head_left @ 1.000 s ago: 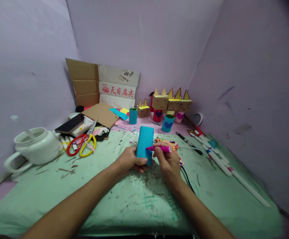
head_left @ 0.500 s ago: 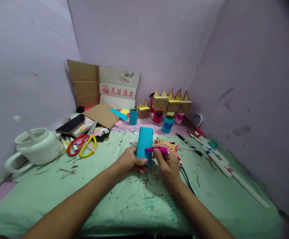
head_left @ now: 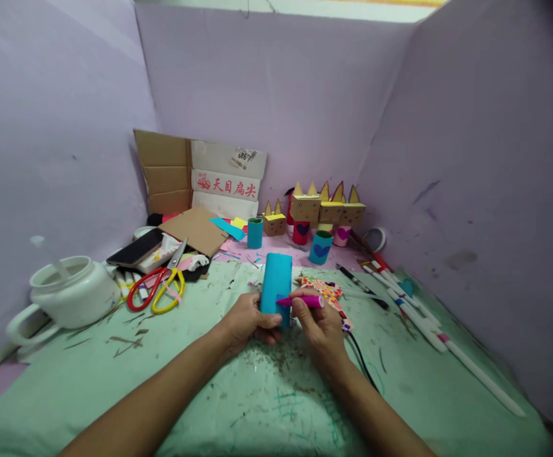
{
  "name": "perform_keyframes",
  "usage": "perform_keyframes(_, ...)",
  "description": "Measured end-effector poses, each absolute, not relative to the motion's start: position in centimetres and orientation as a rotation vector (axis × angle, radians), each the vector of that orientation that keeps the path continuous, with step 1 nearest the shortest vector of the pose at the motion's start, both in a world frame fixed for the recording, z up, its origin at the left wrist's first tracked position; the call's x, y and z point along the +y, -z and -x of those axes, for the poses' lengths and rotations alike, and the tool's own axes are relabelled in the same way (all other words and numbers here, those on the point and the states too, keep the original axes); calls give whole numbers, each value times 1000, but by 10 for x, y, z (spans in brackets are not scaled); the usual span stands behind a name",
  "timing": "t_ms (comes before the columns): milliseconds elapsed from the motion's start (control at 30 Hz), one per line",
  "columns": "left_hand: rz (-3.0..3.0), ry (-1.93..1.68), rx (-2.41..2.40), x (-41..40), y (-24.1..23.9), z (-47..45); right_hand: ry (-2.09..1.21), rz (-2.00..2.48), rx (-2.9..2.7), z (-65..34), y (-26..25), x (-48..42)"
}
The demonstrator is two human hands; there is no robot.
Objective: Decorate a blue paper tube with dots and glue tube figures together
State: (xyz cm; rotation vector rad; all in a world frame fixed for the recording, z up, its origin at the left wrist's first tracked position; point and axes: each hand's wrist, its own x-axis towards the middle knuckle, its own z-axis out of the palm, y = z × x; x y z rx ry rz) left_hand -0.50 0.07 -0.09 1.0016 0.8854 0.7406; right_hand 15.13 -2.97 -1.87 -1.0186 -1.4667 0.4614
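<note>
Held upright over the middle of the green-covered table is a blue paper-covered tube [head_left: 277,276]. My left hand [head_left: 253,318] is closed on its lower left side, thumb across the front. My right hand [head_left: 318,325] pinches a magenta marker [head_left: 307,301], whose tip meets the lower front of the tube. A small darker blue patch shows on the tube at that tip. Just behind my right hand lies a patterned, many-coloured piece [head_left: 326,289], partly hidden by the fingers.
Scissors [head_left: 162,282] with red and yellow handles, a phone [head_left: 136,246] and a white pot [head_left: 69,295] stand at left. Several cardboard cat-like figures [head_left: 305,209] and a blue tube with a heart [head_left: 321,247] are behind. Markers [head_left: 416,320] lie at right.
The camera view has tilted up, so everything sits lower in the picture. A darker blue patch now shows more clearly by the marker tip; both hands keep their grip.
</note>
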Motion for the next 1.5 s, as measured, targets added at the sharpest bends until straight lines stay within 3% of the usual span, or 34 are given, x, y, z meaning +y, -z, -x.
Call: perform_keyframes(1500, -1034, -725, 925, 0, -6, 5, -449, 954, -1470, -152, 13, -30)
